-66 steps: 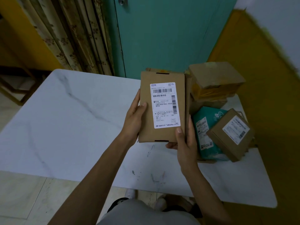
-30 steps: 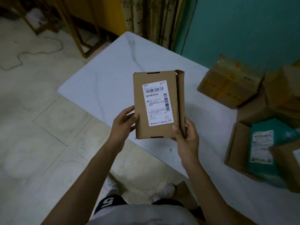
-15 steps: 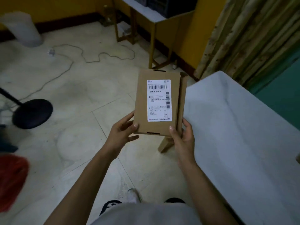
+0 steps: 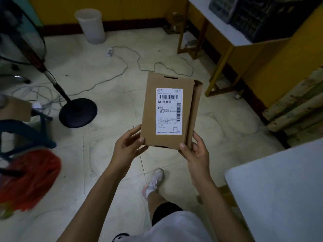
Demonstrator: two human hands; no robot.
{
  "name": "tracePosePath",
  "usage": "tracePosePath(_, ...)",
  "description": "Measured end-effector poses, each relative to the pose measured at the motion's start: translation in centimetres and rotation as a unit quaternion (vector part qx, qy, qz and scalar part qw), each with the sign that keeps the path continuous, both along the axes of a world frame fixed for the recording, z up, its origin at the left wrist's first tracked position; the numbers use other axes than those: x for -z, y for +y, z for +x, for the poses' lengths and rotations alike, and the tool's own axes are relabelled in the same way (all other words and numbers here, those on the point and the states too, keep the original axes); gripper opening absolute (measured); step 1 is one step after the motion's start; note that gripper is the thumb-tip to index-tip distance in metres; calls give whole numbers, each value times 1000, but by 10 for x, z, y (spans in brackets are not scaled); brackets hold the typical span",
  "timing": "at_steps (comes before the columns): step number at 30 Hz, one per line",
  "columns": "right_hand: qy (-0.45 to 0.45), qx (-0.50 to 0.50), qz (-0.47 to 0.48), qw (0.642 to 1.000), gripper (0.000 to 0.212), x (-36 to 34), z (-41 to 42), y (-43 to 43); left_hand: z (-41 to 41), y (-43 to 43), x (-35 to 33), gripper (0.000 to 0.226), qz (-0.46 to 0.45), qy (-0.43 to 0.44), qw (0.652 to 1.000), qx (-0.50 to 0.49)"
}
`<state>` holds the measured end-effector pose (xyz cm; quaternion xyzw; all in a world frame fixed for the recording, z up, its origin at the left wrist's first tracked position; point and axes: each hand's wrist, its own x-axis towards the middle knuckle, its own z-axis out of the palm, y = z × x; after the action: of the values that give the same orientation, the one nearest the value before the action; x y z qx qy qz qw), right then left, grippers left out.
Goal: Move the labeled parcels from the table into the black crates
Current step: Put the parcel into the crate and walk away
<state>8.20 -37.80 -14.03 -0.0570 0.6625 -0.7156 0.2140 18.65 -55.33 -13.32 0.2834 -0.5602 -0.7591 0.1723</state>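
While both hands carry it, one labeled parcel is on its way to the crates.

The left hand [image 4: 129, 147] and right hand [image 4: 195, 152] each pinch a lower corner of the parcel [image 4: 167, 112], thumb on its front. It is held label-up in the air above the floor, clear of the white table [image 4: 279, 189]. This looks like the carry step; next comes walking to the black crates [image 4: 262, 18] at upper right and lowering it in. Compared with half a second ago the grip is unchanged, the table has slid toward the corner, and the crates show larger.
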Motion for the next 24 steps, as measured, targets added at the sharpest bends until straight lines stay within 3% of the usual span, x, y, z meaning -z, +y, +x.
tracePosePath(11, 51, -45, -5, 998, 48, -41, -198, -169, -189, -170, -42, 35, -41, 12, 999, -29)
tracePosePath(24, 65, 140, 13, 988, 33, -39, -430, -244, -477, -261, -27, 20, 15, 31, 997, 69)
